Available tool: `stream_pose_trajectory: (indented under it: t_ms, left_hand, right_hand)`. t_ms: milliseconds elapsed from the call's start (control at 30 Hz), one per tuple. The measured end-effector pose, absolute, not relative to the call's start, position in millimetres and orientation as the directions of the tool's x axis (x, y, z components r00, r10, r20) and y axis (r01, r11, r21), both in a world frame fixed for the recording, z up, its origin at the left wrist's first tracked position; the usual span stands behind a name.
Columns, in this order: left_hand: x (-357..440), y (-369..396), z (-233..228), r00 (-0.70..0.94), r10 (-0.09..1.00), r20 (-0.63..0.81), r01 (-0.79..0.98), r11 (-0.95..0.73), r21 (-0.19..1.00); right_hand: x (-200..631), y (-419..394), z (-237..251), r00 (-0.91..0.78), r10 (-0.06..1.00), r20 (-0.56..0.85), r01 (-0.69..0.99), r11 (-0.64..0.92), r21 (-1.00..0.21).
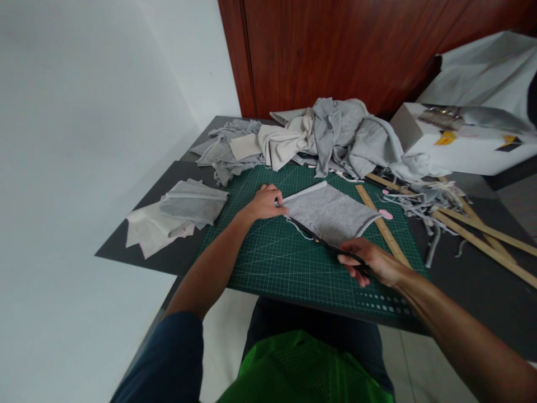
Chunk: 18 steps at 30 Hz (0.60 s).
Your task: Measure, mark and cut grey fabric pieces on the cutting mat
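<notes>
Right grip closed around scissors, left grip pinching grey fabric, forearms outstretched over cutting mat.

Both arms are stretched forward, hands set apart.
The left hand is laid palm down with fingers curled; the right hand is closed in a grip, knuckles turned up.
</notes>
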<state>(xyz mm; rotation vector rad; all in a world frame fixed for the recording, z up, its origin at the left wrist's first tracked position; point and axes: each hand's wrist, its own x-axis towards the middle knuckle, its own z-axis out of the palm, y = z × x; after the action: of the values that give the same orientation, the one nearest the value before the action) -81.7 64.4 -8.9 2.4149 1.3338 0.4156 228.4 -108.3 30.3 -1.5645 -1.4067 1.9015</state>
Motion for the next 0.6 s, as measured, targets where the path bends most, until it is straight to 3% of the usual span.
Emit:
stream_pose_trajectory:
  t_ms: [600]
  left_hand:
    - [-86.6, 68.9, -8.7, 0.566, 0.814, 0.131, 0.678, -0.549, 0.488]
  right_hand:
    - [225.2, -97.0, 36.6, -0.374, 0.731, -0.570, 0.369, -0.447, -0.815]
